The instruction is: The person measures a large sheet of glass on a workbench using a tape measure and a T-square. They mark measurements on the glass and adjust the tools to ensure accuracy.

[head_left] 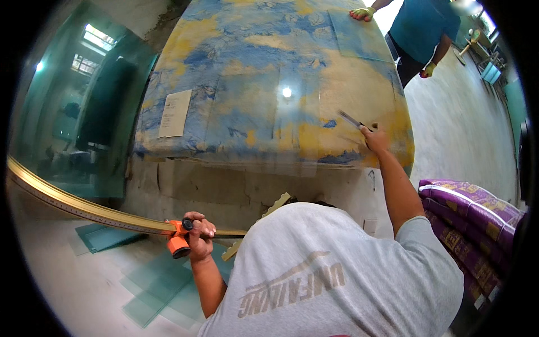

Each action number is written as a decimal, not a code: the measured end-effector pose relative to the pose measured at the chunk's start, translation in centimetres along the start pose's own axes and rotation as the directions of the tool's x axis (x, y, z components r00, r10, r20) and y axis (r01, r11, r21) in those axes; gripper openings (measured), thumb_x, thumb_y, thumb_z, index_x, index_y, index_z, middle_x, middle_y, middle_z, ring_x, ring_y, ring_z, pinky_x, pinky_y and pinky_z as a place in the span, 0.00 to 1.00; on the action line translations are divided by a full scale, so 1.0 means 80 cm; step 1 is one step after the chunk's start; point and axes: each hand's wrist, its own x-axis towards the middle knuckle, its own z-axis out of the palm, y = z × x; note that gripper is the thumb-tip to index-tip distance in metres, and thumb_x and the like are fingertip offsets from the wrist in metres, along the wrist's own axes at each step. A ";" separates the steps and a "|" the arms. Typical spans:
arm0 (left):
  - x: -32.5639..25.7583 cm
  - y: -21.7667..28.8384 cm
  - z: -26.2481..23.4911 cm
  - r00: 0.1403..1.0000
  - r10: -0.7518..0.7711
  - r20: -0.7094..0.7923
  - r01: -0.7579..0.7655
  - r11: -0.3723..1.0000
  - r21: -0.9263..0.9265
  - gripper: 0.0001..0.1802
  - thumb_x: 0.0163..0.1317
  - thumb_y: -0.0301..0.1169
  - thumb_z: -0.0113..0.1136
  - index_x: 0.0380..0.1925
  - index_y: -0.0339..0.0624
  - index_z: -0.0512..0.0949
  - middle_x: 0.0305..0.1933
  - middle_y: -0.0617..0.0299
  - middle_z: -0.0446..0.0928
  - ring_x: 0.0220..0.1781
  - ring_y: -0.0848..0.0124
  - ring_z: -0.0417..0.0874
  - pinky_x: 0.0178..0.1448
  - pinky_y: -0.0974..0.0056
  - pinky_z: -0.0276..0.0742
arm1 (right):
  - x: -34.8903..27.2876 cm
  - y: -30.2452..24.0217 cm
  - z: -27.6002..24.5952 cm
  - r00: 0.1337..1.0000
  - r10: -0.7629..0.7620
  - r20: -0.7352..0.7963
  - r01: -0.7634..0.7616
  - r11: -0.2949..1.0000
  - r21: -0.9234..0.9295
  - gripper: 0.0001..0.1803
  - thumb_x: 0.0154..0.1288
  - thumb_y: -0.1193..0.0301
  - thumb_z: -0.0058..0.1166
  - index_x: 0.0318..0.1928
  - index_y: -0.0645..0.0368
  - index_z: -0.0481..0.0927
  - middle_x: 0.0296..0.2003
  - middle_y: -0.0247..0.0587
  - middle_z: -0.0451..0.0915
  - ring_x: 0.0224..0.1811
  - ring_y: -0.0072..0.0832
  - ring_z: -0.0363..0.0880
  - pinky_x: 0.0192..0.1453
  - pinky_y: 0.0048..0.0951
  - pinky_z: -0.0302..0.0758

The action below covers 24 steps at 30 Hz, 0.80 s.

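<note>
My left hand is closed round a long gold-coloured ruler rail, next to its orange and black slider. The rail runs off to the left, beside the table. Above the near right part of the table, my right hand grips a slim dark tool with a greyish front end; motion blur hides its exact kind. Below that tool spreads a blue, yellow and cream patterned cover with clear glass on it. A cream printed card lies at the table's left.
A person in a teal shirt stands at the far right; one gloved hand touches a glass sheet. Large glass panes lean at left. Smaller glass pieces lie on the floor. Purple packs are stacked at right.
</note>
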 end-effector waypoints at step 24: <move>0.077 0.037 0.017 1.000 0.017 0.020 -0.016 0.998 -0.068 0.16 0.61 0.35 0.75 0.35 0.47 0.73 0.24 0.68 0.74 0.16 0.77 0.71 0.20 0.68 0.72 | -0.254 -0.425 -0.023 0.463 -0.733 0.498 0.194 0.632 0.750 0.17 0.77 0.64 0.54 0.53 0.67 0.82 0.40 0.40 0.84 0.42 0.26 0.82 0.50 0.30 0.79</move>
